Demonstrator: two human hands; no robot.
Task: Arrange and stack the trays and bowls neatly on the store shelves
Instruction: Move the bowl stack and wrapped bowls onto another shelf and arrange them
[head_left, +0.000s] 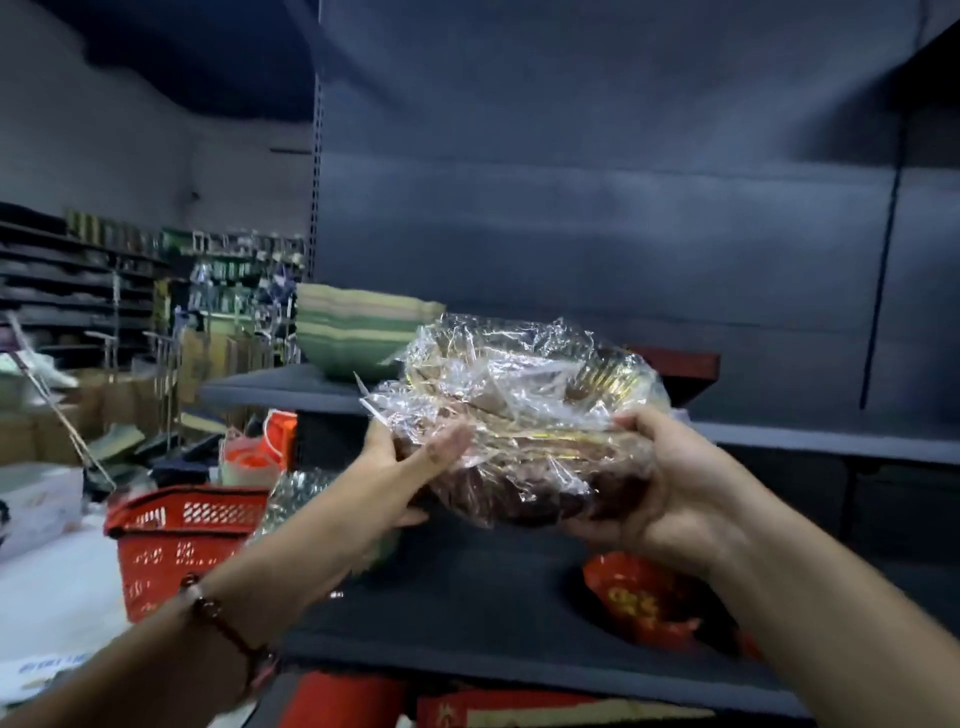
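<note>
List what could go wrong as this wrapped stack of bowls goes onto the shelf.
1. The wrapped stack of bowls is held only at its ends, left hand and right hand, over crinkled loose plastic; it might slip.
2. The green bowls sit near the upper shelf edge, beside the stack; a nudge could topple them.
3. The red bowl below could be struck if the stack drops.

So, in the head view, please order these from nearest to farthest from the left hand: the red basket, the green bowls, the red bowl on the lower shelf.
From the left hand:
1. Green bowls, above it on the upper shelf.
2. Red basket, below it to the left, on the floor side.
3. Red bowl, lower right, under the right forearm.
</note>
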